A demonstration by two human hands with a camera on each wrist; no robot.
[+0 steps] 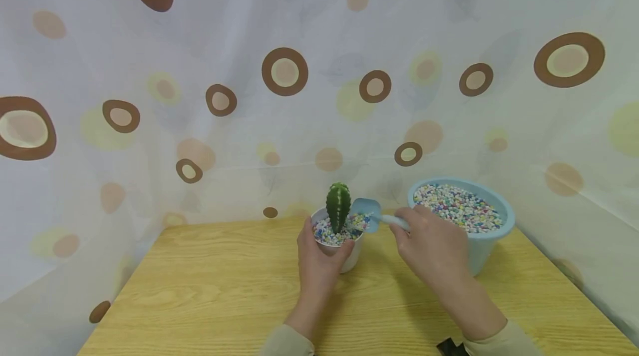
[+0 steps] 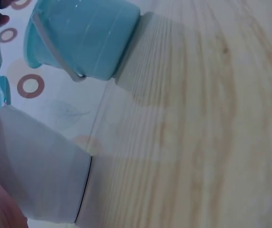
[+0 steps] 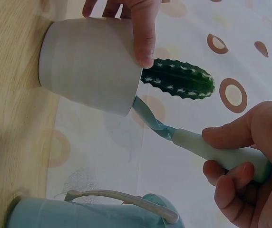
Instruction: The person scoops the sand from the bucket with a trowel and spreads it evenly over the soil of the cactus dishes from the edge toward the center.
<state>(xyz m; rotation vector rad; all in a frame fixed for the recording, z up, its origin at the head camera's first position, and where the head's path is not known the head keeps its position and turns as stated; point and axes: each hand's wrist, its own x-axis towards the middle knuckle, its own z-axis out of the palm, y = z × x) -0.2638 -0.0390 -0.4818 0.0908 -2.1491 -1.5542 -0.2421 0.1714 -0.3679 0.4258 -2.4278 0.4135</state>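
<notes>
A green cactus (image 1: 338, 206) stands upright in a white pot (image 1: 352, 258) filled with small multicoloured pebbles. My left hand (image 1: 319, 267) grips the pot from its left and near side, thumb near the rim. In my right hand (image 1: 436, 245) is a small blue shovel (image 3: 212, 149), held by its pale handle. Its blade, bearing some pebbles, tips at the pot's right rim, beside the cactus. In the right wrist view the blade's tip meets the rim. To the right stands a light blue bucket (image 1: 481, 250) full of the same pebbles.
The wooden table (image 1: 219, 284) carries the pot and the bucket. A grey handle (image 2: 55, 52) hangs against the bucket's side. Behind the table hangs a pale curtain (image 1: 239, 29) with brown and yellow spots. Something small and black (image 1: 451, 347) shows beside the right sleeve.
</notes>
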